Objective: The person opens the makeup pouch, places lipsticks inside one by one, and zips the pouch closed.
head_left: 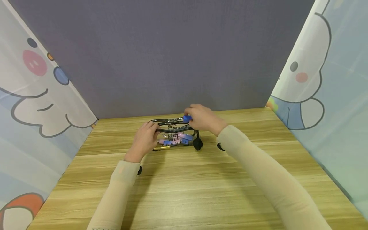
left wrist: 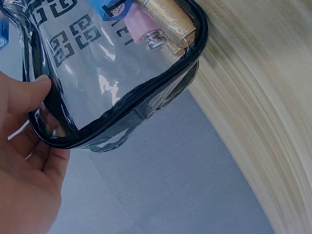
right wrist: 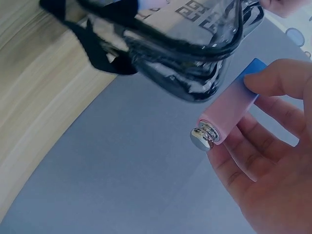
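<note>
A clear zip pouch (head_left: 172,130) with black edging and dark printed lettering stands on the wooden table. My left hand (head_left: 145,138) grips its upper left edge, the thumb on the outer side in the left wrist view. Inside lie a gold tube (left wrist: 170,19) and pink-and-blue pieces (head_left: 182,138). Above the pouch's right end, my right hand (head_left: 203,117) pinches a small pink-and-blue cosmetic tube (right wrist: 231,102) with a silver knob at one end. In the right wrist view this tube is apart from the pouch.
A black strap (head_left: 197,143) hangs from the pouch's right end to the table. The wooden table (head_left: 184,188) reaches back to a grey panel (head_left: 172,57) behind the pouch. Cartoon-printed curtains (head_left: 342,95) stand at both sides.
</note>
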{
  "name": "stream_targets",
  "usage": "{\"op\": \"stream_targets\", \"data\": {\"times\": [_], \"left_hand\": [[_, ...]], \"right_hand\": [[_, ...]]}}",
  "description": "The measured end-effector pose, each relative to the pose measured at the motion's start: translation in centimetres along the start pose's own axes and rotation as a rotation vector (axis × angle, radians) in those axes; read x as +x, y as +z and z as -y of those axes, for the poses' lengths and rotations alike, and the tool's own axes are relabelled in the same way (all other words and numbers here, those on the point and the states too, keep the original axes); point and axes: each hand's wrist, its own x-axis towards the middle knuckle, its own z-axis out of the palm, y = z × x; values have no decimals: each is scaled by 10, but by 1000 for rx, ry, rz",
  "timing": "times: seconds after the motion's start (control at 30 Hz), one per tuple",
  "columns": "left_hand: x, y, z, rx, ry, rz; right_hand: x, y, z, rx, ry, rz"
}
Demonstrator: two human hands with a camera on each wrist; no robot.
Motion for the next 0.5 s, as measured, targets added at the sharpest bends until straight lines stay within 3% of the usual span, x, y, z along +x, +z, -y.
{"op": "stream_targets", "data": {"times": [0.5], "left_hand": [[1, -1, 0, 8, 7, 1]], "right_hand": [[20, 6, 26, 21, -16, 45]]}}
